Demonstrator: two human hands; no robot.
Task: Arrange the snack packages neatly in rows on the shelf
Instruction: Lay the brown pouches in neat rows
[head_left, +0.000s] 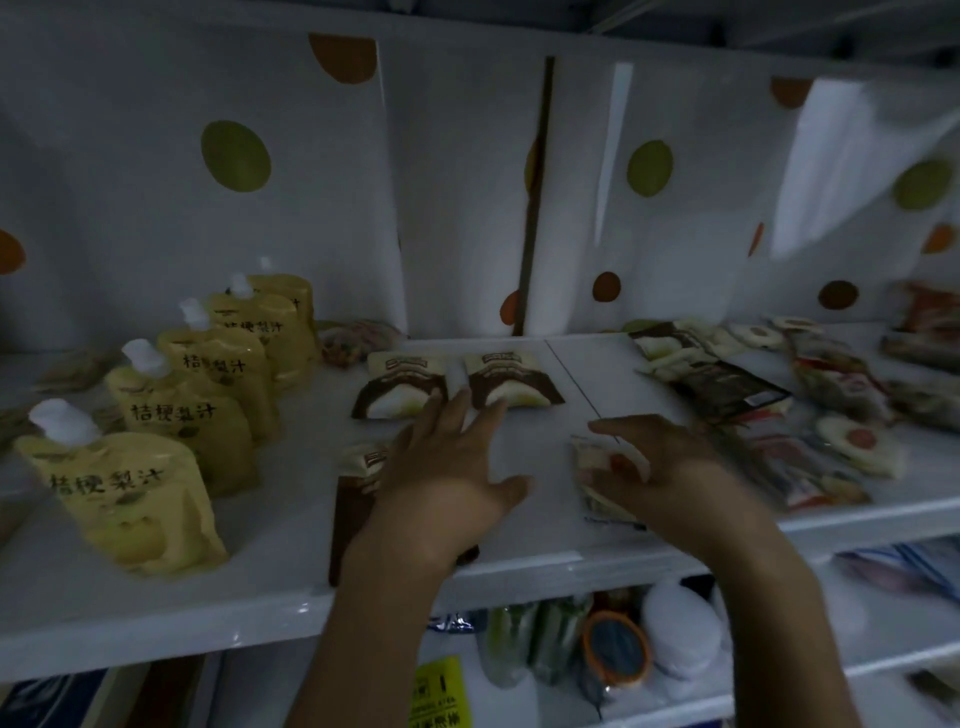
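Two brown-and-cream snack packets (400, 387) (511, 382) lie side by side at the middle of the white shelf (270, 551). A third packet of the same kind (356, 488) lies nearer the front edge, partly under my left hand (447, 478). That hand is spread flat, its fingertips reaching the gap between the two far packets. My right hand (670, 467) curls round a small clear packet with a red-and-white snack (602, 467) just right of centre. A loose heap of mixed snack packets (769, 410) covers the shelf's right side.
Several yellow spouted juice pouches (124, 493) stand in a diagonal row on the left. A small colourful packet (353, 340) lies behind them. The back wall is white with coloured dots. A lower shelf (587, 649) holds bottles and jars.
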